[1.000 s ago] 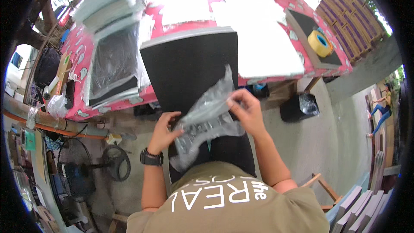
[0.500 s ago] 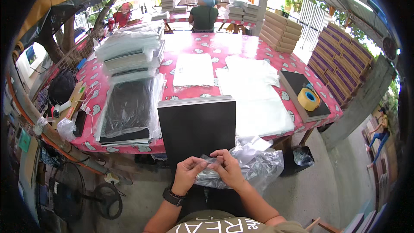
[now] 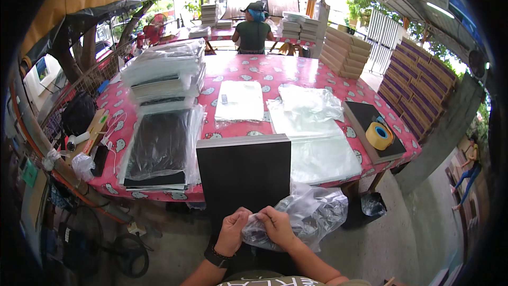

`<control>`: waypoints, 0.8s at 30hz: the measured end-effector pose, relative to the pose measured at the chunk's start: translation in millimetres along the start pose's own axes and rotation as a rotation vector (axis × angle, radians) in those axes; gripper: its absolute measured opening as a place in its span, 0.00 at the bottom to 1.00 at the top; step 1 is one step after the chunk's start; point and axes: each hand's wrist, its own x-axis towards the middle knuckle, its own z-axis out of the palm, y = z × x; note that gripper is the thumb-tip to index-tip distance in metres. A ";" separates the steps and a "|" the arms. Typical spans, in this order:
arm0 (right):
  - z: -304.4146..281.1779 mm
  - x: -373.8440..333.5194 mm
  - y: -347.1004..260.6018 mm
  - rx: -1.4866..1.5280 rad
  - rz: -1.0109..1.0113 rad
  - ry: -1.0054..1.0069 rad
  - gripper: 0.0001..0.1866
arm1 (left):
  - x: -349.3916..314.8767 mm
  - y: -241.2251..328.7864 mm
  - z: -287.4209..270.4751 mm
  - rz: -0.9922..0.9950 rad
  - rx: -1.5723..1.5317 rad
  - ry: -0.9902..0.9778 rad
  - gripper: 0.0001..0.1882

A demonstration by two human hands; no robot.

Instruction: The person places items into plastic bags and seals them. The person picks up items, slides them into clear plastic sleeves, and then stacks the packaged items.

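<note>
Beyond a worker's 2 hands spreads a pink-covered table (image 3: 233, 70); at its near edge stands a black-covered block of sheets (image 3: 243, 172), its long axis apparently running from lap to tabletop. A clear plastic bag (image 3: 315, 214) billows rightward, its bulk nearer the right hand (image 3: 276, 228). That hand and the left hand (image 3: 233, 231), fingers nearly closed, pinch the bag's left end together, just before the block.

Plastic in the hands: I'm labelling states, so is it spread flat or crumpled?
Crumpled: the plastic is bunched where the left hand and right hand grip it, wrinkled beyond them.
</note>
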 end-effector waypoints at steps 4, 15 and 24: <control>-16.8 2.1 6.7 1.086 0.293 -0.186 0.13 | -1.3 5.1 -41.8 -0.205 -0.444 -0.461 0.13; -12.1 14.7 -39.7 0.297 0.145 -0.284 0.10 | -12.5 41.0 9.6 0.183 0.789 -0.195 0.32; -50.3 -4.4 1.3 0.799 -0.062 -1.208 0.09 | -12.0 57.8 -53.6 0.112 -0.678 0.101 0.19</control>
